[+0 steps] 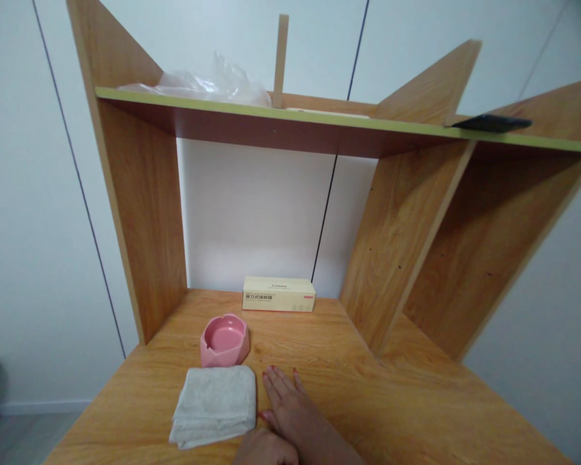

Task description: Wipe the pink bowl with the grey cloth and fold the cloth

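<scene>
Plainly, in the head view, my right hand lay palm-down on the wooden desk, fingers extended, beside the folded cloth near the pink ashtray. My left hand was partly cropped; I couldn't tell whether it was closed.

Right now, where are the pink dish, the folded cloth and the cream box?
Pink dish [224, 338]: head view, inside its basin.
Folded cloth [215, 402]: head view, top surface.
Cream box [279, 299]: head view, front face.
</scene>
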### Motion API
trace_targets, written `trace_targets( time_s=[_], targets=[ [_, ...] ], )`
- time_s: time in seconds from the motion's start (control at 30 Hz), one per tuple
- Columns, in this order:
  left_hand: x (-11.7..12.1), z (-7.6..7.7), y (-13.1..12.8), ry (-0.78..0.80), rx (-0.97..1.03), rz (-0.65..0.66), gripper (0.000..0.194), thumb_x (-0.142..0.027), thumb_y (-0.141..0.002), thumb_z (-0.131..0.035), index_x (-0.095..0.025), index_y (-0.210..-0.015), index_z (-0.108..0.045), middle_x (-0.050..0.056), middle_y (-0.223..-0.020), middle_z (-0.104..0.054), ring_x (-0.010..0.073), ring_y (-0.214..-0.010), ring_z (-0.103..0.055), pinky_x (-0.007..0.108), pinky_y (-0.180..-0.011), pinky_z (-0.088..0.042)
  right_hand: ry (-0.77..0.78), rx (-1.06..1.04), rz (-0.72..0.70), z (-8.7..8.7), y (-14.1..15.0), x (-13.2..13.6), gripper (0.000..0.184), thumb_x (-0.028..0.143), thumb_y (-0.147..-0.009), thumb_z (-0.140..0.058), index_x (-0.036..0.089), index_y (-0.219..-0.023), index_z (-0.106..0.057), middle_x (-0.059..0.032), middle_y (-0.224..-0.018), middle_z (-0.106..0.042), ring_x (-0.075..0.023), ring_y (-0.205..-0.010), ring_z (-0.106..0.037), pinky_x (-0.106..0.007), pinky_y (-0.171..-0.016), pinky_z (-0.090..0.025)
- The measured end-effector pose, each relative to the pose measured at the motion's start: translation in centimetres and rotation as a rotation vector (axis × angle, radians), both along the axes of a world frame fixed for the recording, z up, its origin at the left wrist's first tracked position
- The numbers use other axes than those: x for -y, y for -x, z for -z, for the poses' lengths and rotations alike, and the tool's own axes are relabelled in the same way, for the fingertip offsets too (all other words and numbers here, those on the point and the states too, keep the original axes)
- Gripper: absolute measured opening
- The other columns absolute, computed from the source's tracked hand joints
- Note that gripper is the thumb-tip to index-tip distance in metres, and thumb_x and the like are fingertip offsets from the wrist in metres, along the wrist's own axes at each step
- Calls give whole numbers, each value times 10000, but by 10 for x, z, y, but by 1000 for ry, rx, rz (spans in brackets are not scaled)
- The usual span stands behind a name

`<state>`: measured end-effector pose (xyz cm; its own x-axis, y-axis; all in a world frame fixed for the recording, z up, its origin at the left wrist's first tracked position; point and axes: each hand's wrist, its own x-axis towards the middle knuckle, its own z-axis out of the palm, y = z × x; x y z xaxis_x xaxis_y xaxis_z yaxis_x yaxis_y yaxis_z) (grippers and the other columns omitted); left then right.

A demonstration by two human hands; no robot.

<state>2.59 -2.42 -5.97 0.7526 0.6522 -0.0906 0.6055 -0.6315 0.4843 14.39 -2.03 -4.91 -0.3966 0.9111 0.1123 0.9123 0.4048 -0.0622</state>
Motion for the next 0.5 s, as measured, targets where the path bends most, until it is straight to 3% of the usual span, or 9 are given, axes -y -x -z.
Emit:
trace_targets(
  time_s=[0.2,0.5],
  targets=[
    [1,-1,-2,-67,-18,25,138,-91,-689,-572,-177,-627,-660,-64,-506,-540,56,-437,-374,161,-445,-256,32,1,34,-4,2,1,458,308,-878,-385,120,-1295,-374,-137,-1344,-359,-241,-1247,-306,-458,-998,-276],
    [7,-12,0,-180,-2,127,167,-38,-646,-559,-174,-646,-654,-55,-576,-622,55,-428,-390,155,-456,-283,19,-4,36,-2,3,2,458,288,-883,-340,104,-1302,-358,-146,-1364,-323,-259,-1253,-291,-503,-978,-277]
  ],
)
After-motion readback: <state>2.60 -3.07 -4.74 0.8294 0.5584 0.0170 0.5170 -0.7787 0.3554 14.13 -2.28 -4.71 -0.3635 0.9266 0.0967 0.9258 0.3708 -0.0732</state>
